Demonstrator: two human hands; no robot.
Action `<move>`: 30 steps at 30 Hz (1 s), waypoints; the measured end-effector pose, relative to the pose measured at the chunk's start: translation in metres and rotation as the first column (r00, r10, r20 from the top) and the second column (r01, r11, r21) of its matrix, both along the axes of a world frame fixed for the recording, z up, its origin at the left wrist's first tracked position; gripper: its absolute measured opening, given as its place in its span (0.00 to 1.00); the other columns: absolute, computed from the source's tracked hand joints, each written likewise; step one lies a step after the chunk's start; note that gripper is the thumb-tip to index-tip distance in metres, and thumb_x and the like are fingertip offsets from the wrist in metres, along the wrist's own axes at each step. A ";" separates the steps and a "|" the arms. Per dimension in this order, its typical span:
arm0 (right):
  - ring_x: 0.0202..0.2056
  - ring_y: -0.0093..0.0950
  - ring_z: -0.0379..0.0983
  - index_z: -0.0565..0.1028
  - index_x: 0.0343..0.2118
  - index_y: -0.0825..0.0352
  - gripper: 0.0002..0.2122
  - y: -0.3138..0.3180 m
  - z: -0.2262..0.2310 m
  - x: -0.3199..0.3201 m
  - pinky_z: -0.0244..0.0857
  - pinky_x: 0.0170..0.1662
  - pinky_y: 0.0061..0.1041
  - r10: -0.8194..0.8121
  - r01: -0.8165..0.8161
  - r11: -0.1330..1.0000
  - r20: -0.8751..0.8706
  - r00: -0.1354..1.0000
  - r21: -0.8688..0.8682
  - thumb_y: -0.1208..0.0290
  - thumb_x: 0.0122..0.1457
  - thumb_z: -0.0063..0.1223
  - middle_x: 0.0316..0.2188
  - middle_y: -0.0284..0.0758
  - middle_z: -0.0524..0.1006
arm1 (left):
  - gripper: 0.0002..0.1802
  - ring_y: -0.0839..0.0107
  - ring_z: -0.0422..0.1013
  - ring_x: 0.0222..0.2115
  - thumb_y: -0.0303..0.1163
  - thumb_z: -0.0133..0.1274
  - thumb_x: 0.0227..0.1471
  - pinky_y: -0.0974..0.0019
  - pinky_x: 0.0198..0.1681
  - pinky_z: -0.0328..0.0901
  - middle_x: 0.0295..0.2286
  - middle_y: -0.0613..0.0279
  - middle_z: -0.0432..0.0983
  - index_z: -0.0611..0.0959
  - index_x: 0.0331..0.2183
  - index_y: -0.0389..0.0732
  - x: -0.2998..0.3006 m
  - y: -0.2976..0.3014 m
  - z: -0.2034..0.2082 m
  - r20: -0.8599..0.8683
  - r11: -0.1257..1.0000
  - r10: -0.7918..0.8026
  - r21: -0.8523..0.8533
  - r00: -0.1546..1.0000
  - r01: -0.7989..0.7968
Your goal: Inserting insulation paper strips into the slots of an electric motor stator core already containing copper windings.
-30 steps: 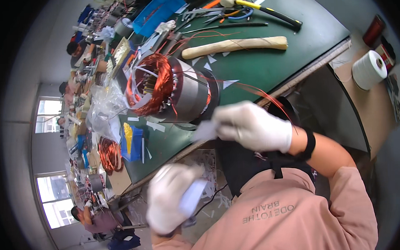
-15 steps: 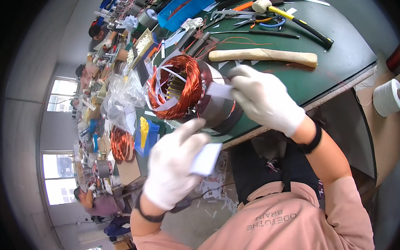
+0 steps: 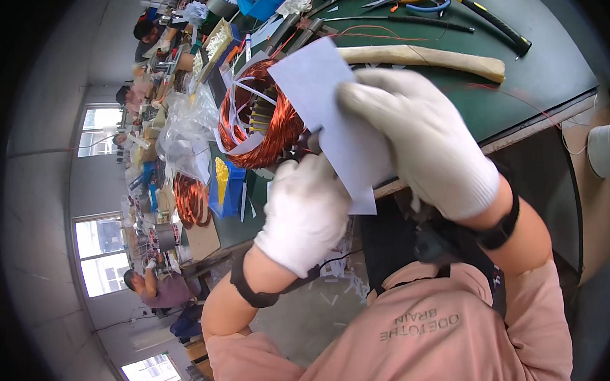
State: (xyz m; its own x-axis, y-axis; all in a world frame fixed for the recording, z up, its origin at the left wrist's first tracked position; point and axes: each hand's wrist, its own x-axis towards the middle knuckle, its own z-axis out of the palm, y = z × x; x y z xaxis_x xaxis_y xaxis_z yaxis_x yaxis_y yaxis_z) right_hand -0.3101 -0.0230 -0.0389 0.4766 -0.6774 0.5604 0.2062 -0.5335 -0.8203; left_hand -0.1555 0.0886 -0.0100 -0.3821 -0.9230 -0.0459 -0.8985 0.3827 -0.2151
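Both gloved hands' grip (closed) pinches grey paper sheet

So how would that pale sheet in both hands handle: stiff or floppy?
The pale sheet probably is light and thin but fairly stiff: it stands flat above the right hand and left hand without drooping. Likely creases easily.
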 end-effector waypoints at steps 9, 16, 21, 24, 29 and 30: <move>0.19 0.20 0.67 0.74 0.24 0.74 0.12 -0.007 -0.040 0.026 0.64 0.25 0.26 0.089 -0.062 0.938 -0.064 0.994 0.342 0.70 0.56 0.44 0.15 0.36 0.72 | 0.13 0.64 0.67 0.31 0.31 0.53 0.35 0.63 0.32 0.64 0.31 0.63 0.70 0.81 0.30 0.44 0.004 0.079 0.013 0.076 0.737 0.124 0.661 0.989 -0.143; 0.21 0.42 0.69 0.72 0.22 0.72 0.08 -0.007 -0.037 0.035 0.62 0.27 0.34 -0.078 0.080 0.977 -0.021 0.997 0.199 0.73 0.53 0.46 0.18 0.45 0.70 | 0.06 0.55 0.75 0.34 0.29 0.57 0.38 0.61 0.35 0.70 0.41 0.46 0.75 0.81 0.25 0.39 0.014 0.053 0.138 -0.406 0.825 0.437 0.537 0.803 -0.177; 0.24 0.46 0.70 0.74 0.24 0.70 0.07 -0.017 -0.040 0.042 0.63 0.28 0.37 -0.041 0.062 0.985 -0.135 0.990 0.159 0.72 0.53 0.47 0.20 0.45 0.71 | 0.28 0.54 0.72 0.36 0.30 0.66 0.30 0.59 0.39 0.67 0.35 0.53 0.75 0.77 0.39 0.36 0.030 -0.015 0.072 -0.033 0.943 0.306 -0.124 0.951 -0.308; 0.25 0.46 0.70 0.74 0.24 0.69 0.07 -0.019 -0.029 0.046 0.64 0.29 0.38 -0.052 0.072 0.991 -0.163 0.985 0.115 0.71 0.53 0.48 0.20 0.45 0.71 | 0.30 0.54 0.70 0.28 0.35 0.68 0.31 0.56 0.33 0.65 0.28 0.53 0.73 0.77 0.39 0.37 0.046 -0.018 0.059 -0.052 0.956 0.274 -0.094 0.960 -0.278; 0.25 0.45 0.73 0.74 0.25 0.67 0.06 -0.029 -0.012 0.056 0.67 0.29 0.40 -0.115 0.136 0.990 -0.331 0.936 0.041 0.70 0.54 0.50 0.18 0.45 0.72 | 0.26 0.50 0.71 0.28 0.36 0.65 0.39 0.57 0.31 0.65 0.27 0.49 0.73 0.77 0.39 0.34 0.036 -0.022 0.044 -0.133 0.930 0.309 -0.162 0.942 -0.328; 0.27 0.46 0.73 0.74 0.27 0.68 0.05 -0.032 -0.016 0.056 0.67 0.31 0.39 -0.200 0.202 0.979 -0.221 0.955 -0.014 0.72 0.54 0.50 0.20 0.46 0.73 | 0.25 0.50 0.72 0.29 0.36 0.65 0.39 0.58 0.33 0.66 0.28 0.48 0.73 0.77 0.40 0.35 0.031 -0.029 0.043 -0.205 0.933 0.307 -0.125 0.929 -0.336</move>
State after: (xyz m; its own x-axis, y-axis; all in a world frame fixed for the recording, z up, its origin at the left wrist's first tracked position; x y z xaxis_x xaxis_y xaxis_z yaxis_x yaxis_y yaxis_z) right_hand -0.2543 -0.0554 -0.0546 0.4411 -0.7761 0.4507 -0.0903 -0.5380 -0.8381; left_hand -0.1243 0.0600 0.0333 -0.0518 -0.9875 0.1488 -0.9965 0.0413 -0.0726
